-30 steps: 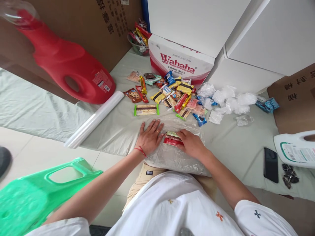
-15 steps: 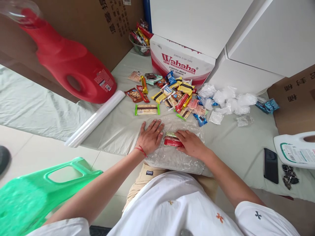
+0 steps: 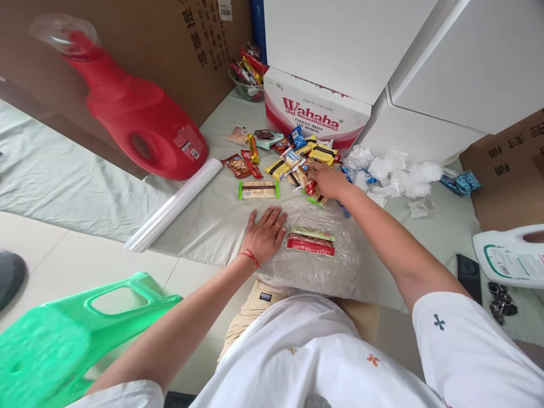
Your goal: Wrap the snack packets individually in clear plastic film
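Two bare hands at a worktop (image 3: 208,221) draped in pale green cloth, as viewed from the wearer's side of the room. The left hand (image 3: 266,233), a red cord at its wrist, lies palm down with fingers spread on the left part of a crinkled sheet of clear plastic film (image 3: 306,277). Just to its right, on the film, a slim light-green wrapped bar (image 3: 312,233) and a slim red wrapped bar (image 3: 310,245) lie lengthwise, one beyond the other. The right hand (image 3: 329,180), apart from the left, reaches into a loose pile of small, brightly coloured snack packets (image 3: 278,168); its fingers are bent, and I cannot tell whether they grip anything. Left of the pile lies a flat rectangular bar with green ends (image 3: 258,190); behind it stands a white-and-red cardboard carton (image 3: 314,110). Crumpled clear plastic bundles (image 3: 391,173) lie to its right.
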Motion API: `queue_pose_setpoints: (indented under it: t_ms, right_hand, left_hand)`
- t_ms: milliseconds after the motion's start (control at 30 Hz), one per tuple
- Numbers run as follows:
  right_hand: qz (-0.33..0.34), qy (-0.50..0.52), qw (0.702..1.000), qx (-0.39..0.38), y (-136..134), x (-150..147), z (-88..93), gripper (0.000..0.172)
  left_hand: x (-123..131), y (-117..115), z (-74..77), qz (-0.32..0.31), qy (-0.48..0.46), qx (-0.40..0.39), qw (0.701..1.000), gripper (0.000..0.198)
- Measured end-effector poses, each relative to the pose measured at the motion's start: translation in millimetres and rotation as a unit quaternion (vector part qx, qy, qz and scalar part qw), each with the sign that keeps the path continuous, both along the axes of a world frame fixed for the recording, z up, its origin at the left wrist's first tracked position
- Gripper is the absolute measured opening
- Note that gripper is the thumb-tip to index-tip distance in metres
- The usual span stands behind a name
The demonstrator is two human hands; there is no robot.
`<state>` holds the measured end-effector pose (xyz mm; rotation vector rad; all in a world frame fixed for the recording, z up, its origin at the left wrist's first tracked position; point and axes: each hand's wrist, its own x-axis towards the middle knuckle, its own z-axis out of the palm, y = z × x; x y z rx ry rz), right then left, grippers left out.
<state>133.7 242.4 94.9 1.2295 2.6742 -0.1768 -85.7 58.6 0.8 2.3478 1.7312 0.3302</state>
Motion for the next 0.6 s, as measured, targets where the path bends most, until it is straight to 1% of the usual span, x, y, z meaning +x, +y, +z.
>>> queue_pose_setpoints:
  t_ms: [67, 167, 233, 300, 367, 400, 467, 500, 533, 600]
  right_hand:
    - [-0.006, -0.026, 1.000, -0.010, 5.2, -2.9, 3.0, 0.036]
    - [-0.013, -0.032, 0.999, -0.016, 4.6, -4.0, 8.4, 0.032]
    - [-0.013, 0.014, 1.000, 0.007, -1.5, -4.0, 16.5, 0.032]
    - [-0.014, 0.091, 0.995, 0.048, -14.0, -3.2, 30.3, 0.035]
    - [-0.021, 0.163, 0.984, 0.071, -34.0, -0.9, 46.5, 0.038]
    - [-0.025, 0.189, 0.979, 0.066, -46.4, 1.0, 53.2, 0.040]
    - [-0.025, 0.215, 0.976, 0.016, -74.1, 6.2, 58.8, 0.040]
    - [-0.018, 0.216, 0.976, -0.023, -88.2, 9.1, 56.4, 0.038]
    - [-0.007, 0.213, 0.975, -0.064, -101.6, 12.2, 50.7, 0.035]
    - [0.013, 0.199, 0.971, -0.131, -124.6, 17.5, 31.6, 0.030]
  left_hand:
    - [0.2, 0.0, -0.4, -0.001, 0.002, 0.000, 1.000, 0.055]
    - [0.5, 0.1, -0.7, 0.000, 0.003, 0.001, 1.000, 0.055]
    - [0.5, 0.1, -0.8, 0.001, 0.000, 0.001, 1.000, 0.054]
    - [0.4, -0.2, -1.2, 0.000, -0.004, 0.002, 1.000, 0.054]
    - [0.1, -0.4, -2.1, -0.003, -0.010, 0.005, 1.000, 0.054]
    - [-0.1, -0.5, -2.6, -0.003, -0.013, 0.007, 1.000, 0.054]
    - [-0.4, -0.6, -3.4, -0.003, -0.017, 0.011, 1.000, 0.054]
    - [-0.5, -0.6, -3.6, -0.001, -0.017, 0.011, 1.000, 0.053]
    - [-0.5, -0.6, -3.6, 0.000, -0.017, 0.011, 1.000, 0.053]
    - [-0.6, -0.6, -3.1, 0.000, -0.016, 0.011, 1.000, 0.053]
